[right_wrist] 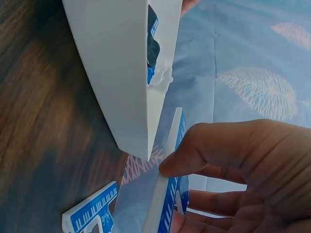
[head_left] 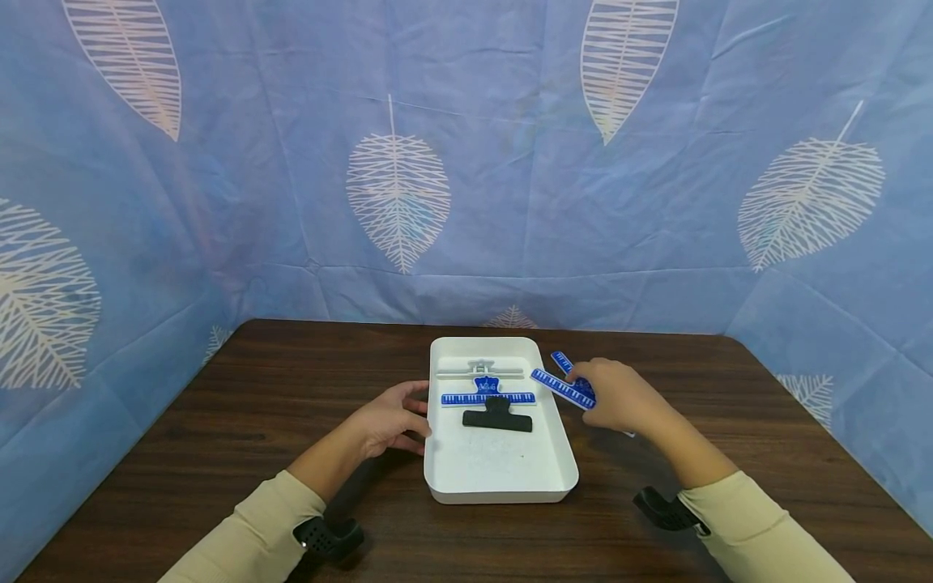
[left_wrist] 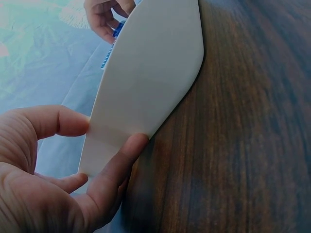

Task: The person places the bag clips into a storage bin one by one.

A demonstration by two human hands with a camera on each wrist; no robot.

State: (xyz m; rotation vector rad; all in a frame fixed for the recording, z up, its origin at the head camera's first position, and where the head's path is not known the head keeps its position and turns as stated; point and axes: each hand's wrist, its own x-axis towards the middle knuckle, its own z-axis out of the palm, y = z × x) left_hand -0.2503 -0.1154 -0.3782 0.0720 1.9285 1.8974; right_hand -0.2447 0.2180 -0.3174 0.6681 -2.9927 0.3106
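Note:
A white tray (head_left: pixel 503 474) lies on the table with three clips in it: a pale clip (head_left: pixel 455 373) at the far end, a blue clip with white stripes (head_left: pixel 459 399), and a black clip (head_left: pixel 498 419) nearest. My left hand (head_left: pixel 394 419) touches the tray's left wall with its fingertips; the left wrist view shows thumb and fingers spread against it. Right of the tray, my right hand (head_left: pixel 619 397) pinches another blue clip (head_left: pixel 561 388) by its long bar, near the rim. A further blue clip (right_wrist: pixel 95 208) lies on the table beneath it, partly hidden in the head view.
The dark wooden table (head_left: pixel 291 397) extends around the tray. Behind it hangs a blue cloth (head_left: pixel 496 202) with white leaf prints. A small pale end of something shows under my right hand. Black bands (head_left: pixel 328 538) circle both wrists.

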